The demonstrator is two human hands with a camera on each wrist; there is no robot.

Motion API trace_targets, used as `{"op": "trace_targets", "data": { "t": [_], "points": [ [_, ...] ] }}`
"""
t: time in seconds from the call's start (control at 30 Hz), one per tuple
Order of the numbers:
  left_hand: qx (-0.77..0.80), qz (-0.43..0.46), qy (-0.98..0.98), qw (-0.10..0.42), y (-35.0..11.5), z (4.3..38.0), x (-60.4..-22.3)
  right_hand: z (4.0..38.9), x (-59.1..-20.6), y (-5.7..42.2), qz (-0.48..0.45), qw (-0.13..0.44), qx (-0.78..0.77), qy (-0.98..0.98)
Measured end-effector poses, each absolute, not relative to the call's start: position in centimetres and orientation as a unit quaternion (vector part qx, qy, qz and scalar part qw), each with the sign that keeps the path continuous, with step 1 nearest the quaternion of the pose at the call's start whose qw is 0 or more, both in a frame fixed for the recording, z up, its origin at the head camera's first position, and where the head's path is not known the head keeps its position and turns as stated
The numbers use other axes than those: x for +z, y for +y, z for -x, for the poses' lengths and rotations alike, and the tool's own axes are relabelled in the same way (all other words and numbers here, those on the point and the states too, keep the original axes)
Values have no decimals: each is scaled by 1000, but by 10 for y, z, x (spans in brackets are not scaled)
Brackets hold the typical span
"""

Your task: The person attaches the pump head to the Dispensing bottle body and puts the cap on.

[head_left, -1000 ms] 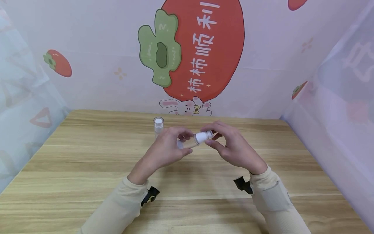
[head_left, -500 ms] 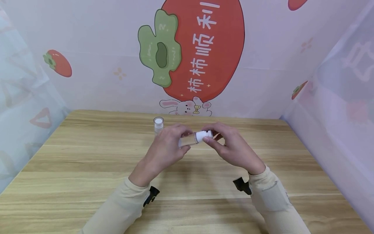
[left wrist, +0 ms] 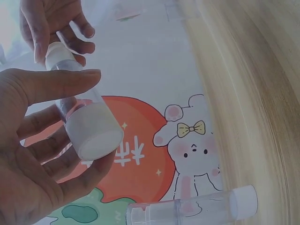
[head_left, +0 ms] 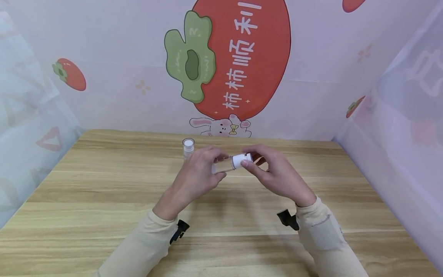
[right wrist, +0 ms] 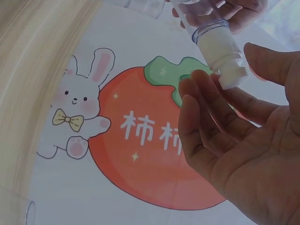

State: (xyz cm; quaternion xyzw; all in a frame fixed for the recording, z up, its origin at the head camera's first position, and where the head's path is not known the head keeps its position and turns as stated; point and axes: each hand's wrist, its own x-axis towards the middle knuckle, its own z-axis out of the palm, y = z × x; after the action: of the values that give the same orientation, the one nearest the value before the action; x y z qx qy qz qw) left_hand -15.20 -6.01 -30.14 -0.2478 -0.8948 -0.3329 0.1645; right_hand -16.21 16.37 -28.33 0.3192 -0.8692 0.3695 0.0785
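My left hand grips a clear pump bottle around its body, thumb on the near side. The bottle has a white base and a white pump top, and is held up off the table, tilted, with its pump end to the right. At that end is my right hand, its thumb and fingertips around the white pump top. The right wrist view shows a notch below the pump head, with the fingers curled beside it. A second clear bottle with a white top stands upright behind my left hand, partly hidden.
The wooden table ends at a printed backdrop, with sheeting on both sides. A clear plastic cylinder shows at the lower left of the right wrist view. Black wrist cameras jut from the sleeves.
The held bottle has turned slightly flatter, and a dark gap now shows at its pump head. My right thumb has shifted a little along the pump top. The standing bottle has stayed put.
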Motion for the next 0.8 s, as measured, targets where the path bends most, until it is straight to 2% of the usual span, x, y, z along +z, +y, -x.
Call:
{"op": "trace_targets", "data": {
  "t": [0.47, 0.8],
  "points": [
    [-369, 267, -879, 143, -62, 156, -303, 164, -284, 168, -367, 100, 370, -848],
    [-387, 267, -877, 98, -63, 155, -302, 164, -284, 170, -385, 97, 366, -842]
  ]
}}
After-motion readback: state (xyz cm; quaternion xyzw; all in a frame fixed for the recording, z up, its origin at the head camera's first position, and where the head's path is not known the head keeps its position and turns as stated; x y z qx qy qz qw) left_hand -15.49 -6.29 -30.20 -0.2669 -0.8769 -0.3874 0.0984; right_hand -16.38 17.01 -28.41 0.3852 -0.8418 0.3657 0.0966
